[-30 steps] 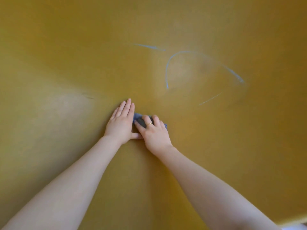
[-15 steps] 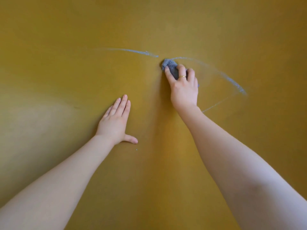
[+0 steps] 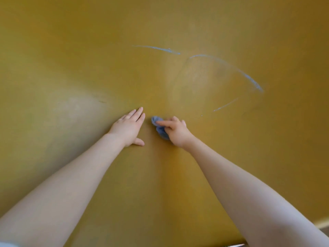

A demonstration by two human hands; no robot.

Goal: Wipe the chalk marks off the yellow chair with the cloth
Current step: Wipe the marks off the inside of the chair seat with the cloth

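The yellow chair (image 3: 71, 68) fills the whole view as a curved mustard surface. Pale blue chalk marks remain on it: a short stroke (image 3: 158, 49) at upper centre, a long arc (image 3: 231, 68) to its right, and a faint line (image 3: 225, 105) below the arc. My right hand (image 3: 176, 131) is shut on a small bunched blue cloth (image 3: 159, 128), pressing it on the chair near the centre, below the marks. My left hand (image 3: 129, 127) lies flat on the chair just left of the cloth, fingers together, thumb out.
A pale edge of the chair (image 3: 322, 224) shows at the lower right corner, with a strip of floor beyond it. A faint scuff (image 3: 101, 100) marks the surface above my left hand.
My right hand has drawn the cloth down from the top of the arc to a spot beside my left hand. The arc's left stroke is wiped away. My left hand stayed put.
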